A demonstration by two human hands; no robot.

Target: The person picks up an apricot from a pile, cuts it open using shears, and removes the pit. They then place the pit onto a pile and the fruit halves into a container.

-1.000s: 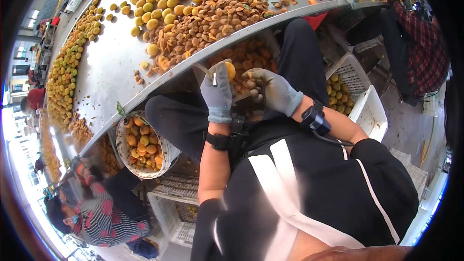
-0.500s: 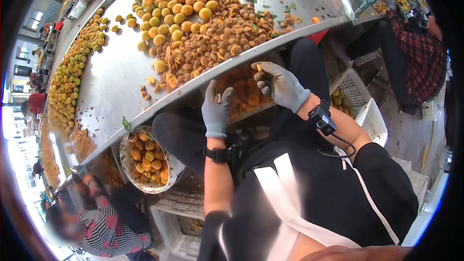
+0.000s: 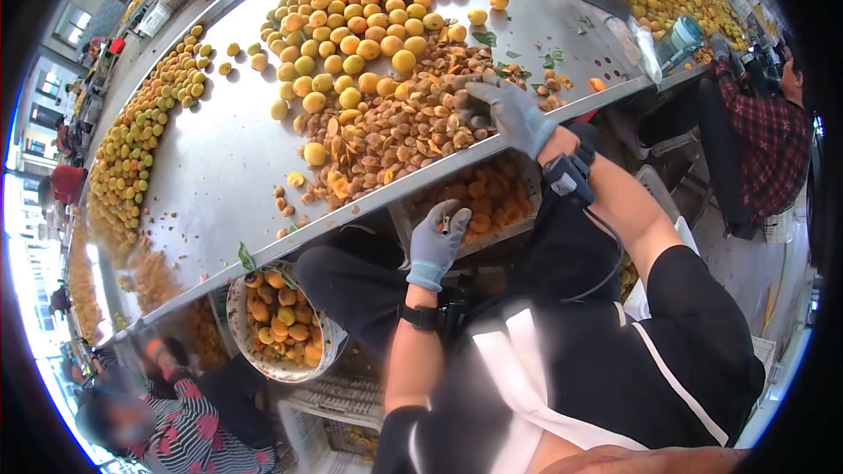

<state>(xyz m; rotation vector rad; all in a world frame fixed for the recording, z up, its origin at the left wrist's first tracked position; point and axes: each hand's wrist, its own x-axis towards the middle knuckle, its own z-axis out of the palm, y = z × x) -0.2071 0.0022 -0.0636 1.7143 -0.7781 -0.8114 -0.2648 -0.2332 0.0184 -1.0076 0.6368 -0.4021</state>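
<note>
My right hand point(image 3: 511, 111), in a grey glove, reaches over the table edge above a heap of brown apricot pits point(image 3: 395, 127). Its fingers are apart and slightly curled, with nothing plainly held between them. Lower down, my left hand point(image 3: 437, 241), also gloved, is closed around a small tool point(image 3: 445, 226) that shows a bit of red and metal; most of it is hidden by the fingers. Just beyond that hand, a crate of halved apricots point(image 3: 483, 202) sits under the table edge. Whole apricots point(image 3: 369, 22) are piled behind the pits.
The metal table point(image 3: 224, 175) slopes across the view. A white bucket of apricots point(image 3: 283, 320) stands below it at the left. Co-workers sit on both sides, one in a striped top point(image 3: 198, 421), another in a checked shirt point(image 3: 764, 136). A plastic jar point(image 3: 683, 39) stands right.
My right hand has gone from above the crate up and forward over the pits, and its pinch has opened. My left hand has shifted right and down toward the crate, its fingers more closed.
</note>
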